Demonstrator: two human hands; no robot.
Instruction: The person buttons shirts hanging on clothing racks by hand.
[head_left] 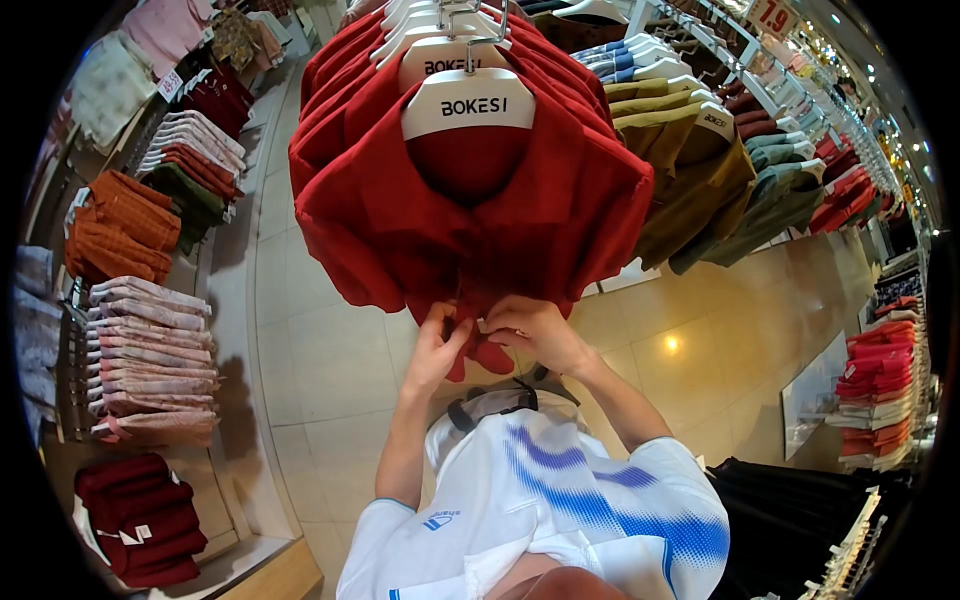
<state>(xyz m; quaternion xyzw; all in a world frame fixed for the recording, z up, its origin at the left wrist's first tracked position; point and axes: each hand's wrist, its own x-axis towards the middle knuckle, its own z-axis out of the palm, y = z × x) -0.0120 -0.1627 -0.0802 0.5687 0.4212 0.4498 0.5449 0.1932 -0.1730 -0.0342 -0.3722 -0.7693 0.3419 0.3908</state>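
Observation:
A red collared shirt [350, 190] hangs in front of me on a white hanger [468, 105] marked BOKESI. Its collar is spread over the hanger, and the two front edges meet low down. My left hand [434, 348] pinches the fabric at the lower front, fingers closed. Close beside it, my right hand [535, 332] is closed on the other side of the same front. A small whitish bit shows at the right fingertips, too small to name. Folds of red cloth hang below and between both hands.
More red shirts hang packed behind this one. To the right are olive shirts [660, 140] and grey-green garments [770, 195] on a rail. Wall racks at left hold pink patterned garments [150, 350] and an orange garment [120, 225]. Tiled floor [330, 350] runs below; black garments [780, 520] hang at lower right.

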